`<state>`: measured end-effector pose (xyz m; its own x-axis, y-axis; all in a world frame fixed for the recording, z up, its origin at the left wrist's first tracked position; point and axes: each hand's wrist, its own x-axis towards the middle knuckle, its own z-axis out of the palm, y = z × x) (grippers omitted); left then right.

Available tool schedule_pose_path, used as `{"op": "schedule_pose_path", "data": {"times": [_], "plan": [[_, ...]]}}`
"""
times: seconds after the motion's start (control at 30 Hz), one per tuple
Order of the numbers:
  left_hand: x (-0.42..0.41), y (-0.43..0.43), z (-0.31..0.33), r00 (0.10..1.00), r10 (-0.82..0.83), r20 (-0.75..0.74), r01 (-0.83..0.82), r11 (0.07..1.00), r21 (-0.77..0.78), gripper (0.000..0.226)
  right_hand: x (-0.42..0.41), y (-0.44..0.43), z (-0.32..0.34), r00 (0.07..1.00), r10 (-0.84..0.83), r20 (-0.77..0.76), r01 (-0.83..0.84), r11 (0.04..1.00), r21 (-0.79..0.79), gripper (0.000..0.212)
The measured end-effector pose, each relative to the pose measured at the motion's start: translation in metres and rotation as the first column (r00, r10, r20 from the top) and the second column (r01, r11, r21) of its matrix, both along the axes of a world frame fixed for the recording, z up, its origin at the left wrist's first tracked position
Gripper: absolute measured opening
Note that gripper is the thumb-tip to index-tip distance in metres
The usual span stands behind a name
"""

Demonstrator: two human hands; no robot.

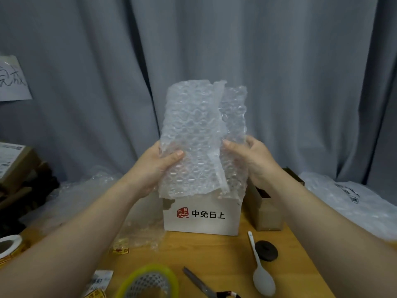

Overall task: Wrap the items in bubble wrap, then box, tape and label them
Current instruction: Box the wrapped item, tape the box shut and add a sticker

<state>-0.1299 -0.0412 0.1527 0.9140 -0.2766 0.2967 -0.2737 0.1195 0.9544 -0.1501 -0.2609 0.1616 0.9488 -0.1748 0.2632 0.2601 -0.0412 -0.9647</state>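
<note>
My left grip [160, 163] and right grip [252, 160] each pinch a side of the bubble wrap [193, 125], held upright mid-frame above the white box [202, 216] on the tabletop [217, 252].

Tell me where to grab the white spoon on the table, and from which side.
Pinch the spoon by its thin handle, just beyond the bowl, coming from above and the left. The handle lies flat, pointing away, and the dark disc sits close against its right side; the table on the left is bare wood.
</note>
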Motion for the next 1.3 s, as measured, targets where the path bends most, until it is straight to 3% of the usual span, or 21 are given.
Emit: {"op": "schedule_pose_path", "data": {"times": [0.07,0.1,0.2,0.27,0.33,0.4,0.47,0.57,0.6,0.63,0.7,0.73,0.77,0.83,0.9,0.97,1.03,1.1,1.2,1.3], "plan": [[0.001,-0.007,-0.001,0.983,0.144,0.11,-0.152,0.986,0.069,0.025,0.003,0.008,-0.004,0.999,-0.034,0.034,0.038,0.992,-0.124,0.037],[0.003,-0.012,0.0,0.95,0.246,0.19,-0.271,0.956,0.116,0.022,0.003,0.013,-0.005,0.999,-0.041,0.036,0.046,0.989,-0.139,0.036],[0.005,-0.028,0.003,0.765,0.427,0.482,-0.591,0.763,0.262,0.029,0.002,0.033,-0.002,0.996,0.089,0.012,-0.088,0.995,-0.05,0.073],[0.001,-0.042,0.001,0.703,0.329,0.63,-0.632,0.696,0.342,0.037,0.002,0.046,-0.001,0.989,0.119,0.082,-0.116,0.992,-0.045,0.095],[-0.002,-0.056,-0.008,0.706,0.101,0.701,-0.591,0.629,0.505,0.046,0.004,0.054,0.0,0.985,0.081,0.154,-0.083,0.997,0.002,0.098],[0.002,-0.065,-0.019,0.745,-0.131,0.654,-0.494,0.55,0.673,0.061,0.01,0.056,0.001,0.984,0.002,0.18,-0.004,1.0,0.005,0.071],[0.009,-0.06,-0.022,0.775,-0.252,0.58,-0.353,0.589,0.727,0.081,0.02,0.048,-0.002,0.974,-0.131,0.184,0.132,0.991,0.004,0.033],[0.016,-0.039,-0.027,0.825,-0.257,0.503,-0.277,0.592,0.757,0.091,0.032,0.018,-0.011,0.947,-0.289,0.138,0.281,0.957,0.079,0.02],[0.021,-0.03,-0.031,0.834,-0.232,0.5,-0.334,0.51,0.793,0.095,0.031,0.01,-0.013,0.943,-0.302,0.139,0.295,0.953,0.067,0.018],[0.026,-0.024,-0.036,0.836,-0.237,0.496,-0.404,0.347,0.846,0.094,0.03,0.002,-0.015,0.942,-0.302,0.145,0.296,0.953,0.064,0.015],[0.037,-0.015,-0.051,0.806,-0.351,0.476,-0.511,-0.008,0.859,0.066,0.027,-0.005,-0.016,0.937,-0.303,0.174,0.295,0.953,0.071,0.014],[0.04,-0.014,-0.057,0.779,-0.398,0.485,-0.553,-0.071,0.83,0.046,0.025,-0.006,-0.014,0.935,-0.285,0.212,0.274,0.958,0.079,0.014],[0.04,-0.014,-0.062,0.751,-0.419,0.51,-0.585,-0.064,0.808,0.039,0.027,-0.003,-0.014,0.928,-0.268,0.258,0.258,0.963,0.074,0.015],[0.037,-0.016,-0.068,0.674,-0.453,0.584,-0.65,0.011,0.759,0.051,0.027,0.01,-0.01,0.899,-0.244,0.363,0.259,0.966,0.007,0.025],[0.031,-0.022,-0.074,0.561,-0.512,0.651,-0.729,0.068,0.681,0.056,0.031,0.02,-0.014,0.833,-0.171,0.527,0.343,0.906,-0.249,0.039],[0.019,-0.029,-0.074,0.525,-0.515,0.677,-0.761,0.072,0.645,0.048,0.036,0.024,-0.028,0.823,-0.058,0.565,0.393,0.777,-0.492,0.062],[0.005,-0.034,-0.071,0.594,-0.468,0.654,-0.719,0.056,0.693,0.038,0.036,0.023,-0.049,0.862,-0.063,0.503,0.391,0.714,-0.581,0.064],[-0.004,-0.038,-0.068,0.723,-0.408,0.557,-0.603,0.022,0.798,0.033,0.031,0.019,-0.064,0.883,-0.118,0.455,0.404,0.684,-0.607,0.061],[-0.005,-0.032,-0.06,0.826,-0.372,0.423,-0.478,-0.066,0.876,0.042,0.025,0.009,-0.069,0.883,-0.197,0.425,0.454,0.588,-0.669,0.065],[0.0,-0.017,-0.052,0.879,-0.321,0.353,-0.425,-0.191,0.885,0.047,0.023,-0.004,-0.071,0.889,-0.107,0.445,0.453,0.342,-0.823,0.073]]}}
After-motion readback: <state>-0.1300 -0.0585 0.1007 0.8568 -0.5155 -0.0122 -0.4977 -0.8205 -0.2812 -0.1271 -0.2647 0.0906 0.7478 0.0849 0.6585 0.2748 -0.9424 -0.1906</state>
